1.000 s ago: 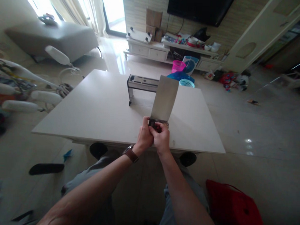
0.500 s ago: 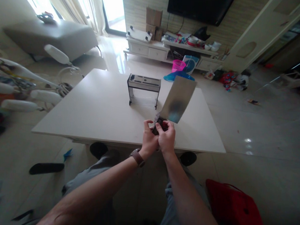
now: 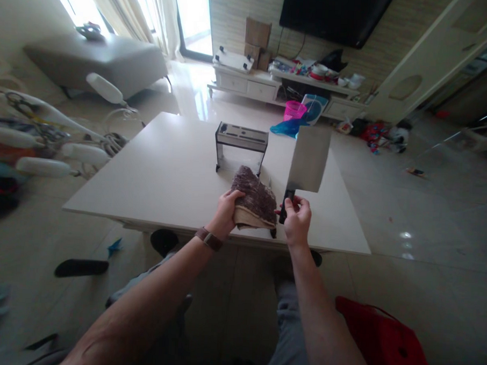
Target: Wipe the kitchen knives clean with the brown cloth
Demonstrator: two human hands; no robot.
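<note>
My right hand [image 3: 297, 220] is closed round the black handle of a cleaver [image 3: 310, 159], whose broad blade points up and away. To its left, my left hand [image 3: 226, 210] grips a brown, rough-textured cloth [image 3: 254, 194] with a beige underside, held above the table's near edge. The cloth's right side comes close to the cleaver handle; whether they touch is unclear. Behind the cloth, a knife rack [image 3: 242, 136] with a slotted top and dark side frames stands upright on the white table [image 3: 159, 173]. A small dark piece shows below the cloth's right corner.
A red stool or bag [image 3: 382, 339] lies on the floor at the lower right. White padded arms of some equipment [image 3: 104, 87] stand left of the table. Beyond the table are a pink basket [image 3: 294, 110], a blue bag [image 3: 286, 127] and a low cabinet [image 3: 235, 83].
My hands, together at the cleaver handle before, have moved apart. The cleaver has shifted right and stands more upright. The brown cloth now shows spread out in my left hand.
</note>
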